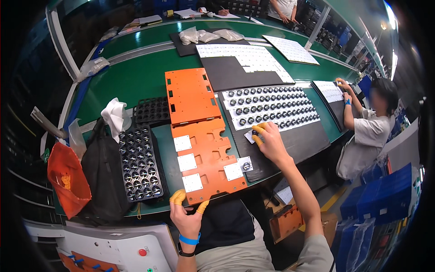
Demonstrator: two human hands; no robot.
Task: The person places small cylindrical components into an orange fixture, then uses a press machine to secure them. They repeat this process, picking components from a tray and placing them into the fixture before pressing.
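Observation:
My right hand point(272, 144), with yellow finger covers on its fingertips, is closed around a small black round part on a white square plate point(249, 137), at the near edge of rows of similar parts point(267, 102) on a black mat point(299, 141). My left hand point(186, 220), also in yellow finger covers, has thumb and finger spread at the near edge of an orange fixture point(210, 174). White square plates point(186, 162) lie along that fixture. Another plate with a black round part point(245, 163) rests at its right edge.
Left of the fixture stands a black tray point(141, 165) of round parts, with an orange bag point(68, 181) beyond it. White sheets of plates point(244, 54) lie on black boards farther back. A co-worker point(374, 122) handles another board at the right.

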